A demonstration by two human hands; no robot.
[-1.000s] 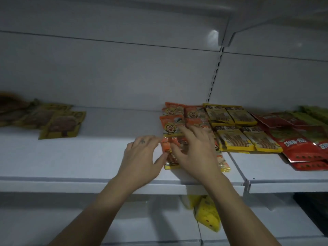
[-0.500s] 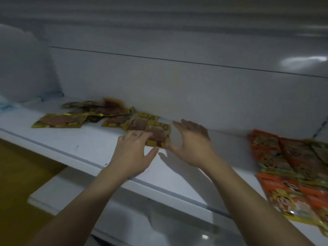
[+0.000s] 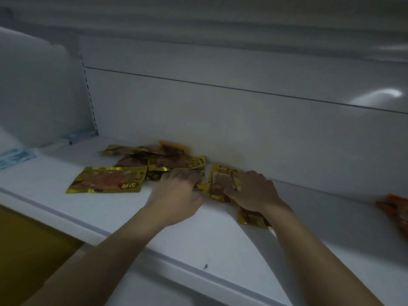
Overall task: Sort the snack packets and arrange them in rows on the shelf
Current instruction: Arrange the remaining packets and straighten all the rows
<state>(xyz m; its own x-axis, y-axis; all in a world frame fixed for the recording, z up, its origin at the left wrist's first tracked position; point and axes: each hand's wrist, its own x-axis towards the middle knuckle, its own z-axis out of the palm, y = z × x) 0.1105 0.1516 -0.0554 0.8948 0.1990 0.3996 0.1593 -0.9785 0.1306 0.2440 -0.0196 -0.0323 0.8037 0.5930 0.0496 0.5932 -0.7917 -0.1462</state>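
Note:
A loose pile of gold snack packets (image 3: 170,161) lies at the back of the white shelf (image 3: 220,241). One gold packet (image 3: 108,180) lies flat and apart at the pile's left. My left hand (image 3: 176,193) rests its bent fingertips on the pile's right edge, thumb spread to the side. My right hand (image 3: 254,191) pinches a gold packet (image 3: 220,183) between thumb and fingers, just right of the pile. Another gold packet (image 3: 249,217) lies partly hidden under my right wrist.
Orange packets (image 3: 395,206) show at the far right edge of the shelf. A pale blue packet (image 3: 15,155) lies at the far left. The back panel stands close behind the pile. The shelf's front lip (image 3: 154,255) runs diagonally below my forearms.
The view swung left from the sorted orange and yellow rows to the gold pile. Both hands moved forward from above the shelf onto the gold packets, and my right hand took hold of one.

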